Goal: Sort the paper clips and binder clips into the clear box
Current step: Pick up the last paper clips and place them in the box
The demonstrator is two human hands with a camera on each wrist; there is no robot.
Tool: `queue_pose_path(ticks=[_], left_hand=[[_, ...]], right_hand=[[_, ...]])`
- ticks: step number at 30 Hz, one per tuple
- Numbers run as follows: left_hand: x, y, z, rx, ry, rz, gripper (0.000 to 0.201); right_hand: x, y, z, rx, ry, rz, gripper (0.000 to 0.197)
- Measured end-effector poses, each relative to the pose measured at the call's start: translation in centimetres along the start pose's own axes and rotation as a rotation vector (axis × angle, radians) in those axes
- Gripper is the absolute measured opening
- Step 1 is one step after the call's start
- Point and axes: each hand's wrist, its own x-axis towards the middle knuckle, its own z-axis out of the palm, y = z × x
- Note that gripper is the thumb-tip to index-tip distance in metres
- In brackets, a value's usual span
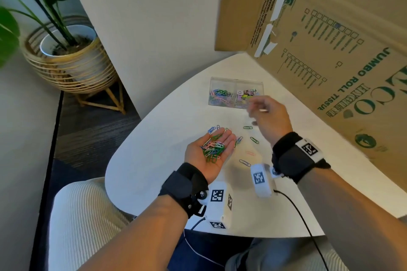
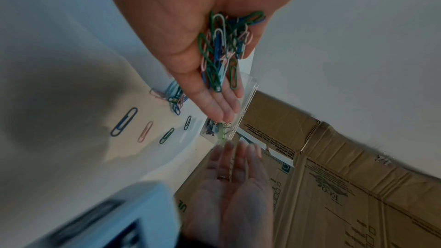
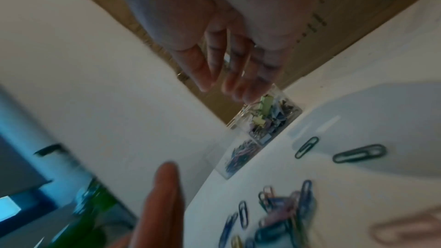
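Centrally, left hand (image 1: 211,149) flat, cupping paper clips (image 1: 213,147), right hand (image 1: 269,116) loosely open near clear box (image 1: 235,92), cardboard box (image 1: 330,39) along desk (image 1: 154,160) right edge, potted plant (image 1: 66,50) beyond left edge.

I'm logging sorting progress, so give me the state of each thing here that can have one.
clear box: lidless, paper clips in the left compartment, binder clips in the right.
left hand: palm up, flat, carrying a heap of paper clips.
right hand: blurred, fingers extended near the box; no visible hold.
loose paper clips: flat on the table, unsorted.
cardboard box: flaps open.
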Motion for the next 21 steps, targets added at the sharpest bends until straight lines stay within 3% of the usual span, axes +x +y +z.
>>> queue_pose_path(ticks=[5,7,13,18,21], left_hand=[[0.5,-0.6,0.0,0.042,0.012,0.024,0.039],[0.5,-0.7,-0.1,0.024,-0.001,0.015,0.041],[-0.2,-0.8,0.5,0.025,0.023,0.03,0.032],[0.0,-0.8,-0.2,0.026,0.055,0.03,0.041],[-0.1,-0.8,-0.3,0.052,0.058,0.037,0.038]], right_hand=[[-5.1,-1.6,0.5,-0.382,-0.381,-0.176,0.033],[-5.8,-2.0,0.8,-0.49,-0.427,-0.202,0.031],[-6.6,-2.0,2.7,-0.727,-0.528,-0.258,0.065],[-7.1,-1.8,3.8,-0.742,-0.481,-0.33,0.038],[-7.0,-1.4,3.7,-0.627,-0.393,-0.323,0.025]])
